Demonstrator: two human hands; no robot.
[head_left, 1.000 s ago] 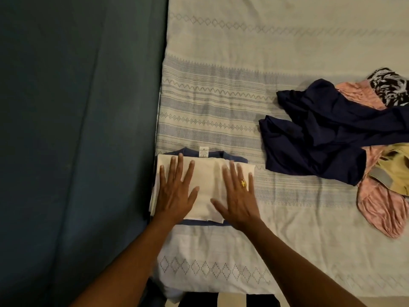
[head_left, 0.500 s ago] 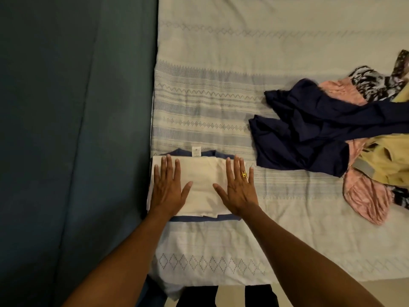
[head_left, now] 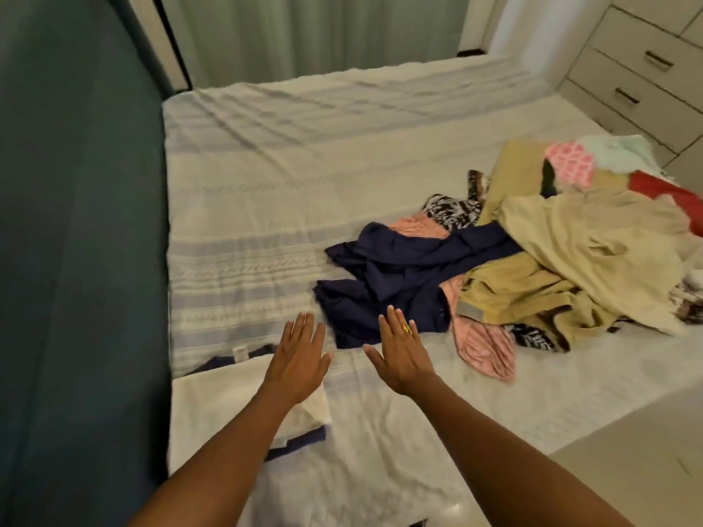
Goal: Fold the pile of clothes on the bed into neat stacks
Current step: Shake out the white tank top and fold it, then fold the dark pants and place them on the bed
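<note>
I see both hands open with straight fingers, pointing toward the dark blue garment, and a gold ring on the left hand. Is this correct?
Not fully. The gold ring is on the right hand, not the left hand, as the head view shows. The rest holds: both hands are open with straight fingers, pointing toward the dark blue garment.

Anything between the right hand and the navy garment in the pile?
Nothing visible. The right hand is open, with its fingertips at the near edge of the navy garment; whether they touch cannot be told. Nothing covers that near part; a tan garment overlaps only its right side. The left hand is open beside it.
</note>
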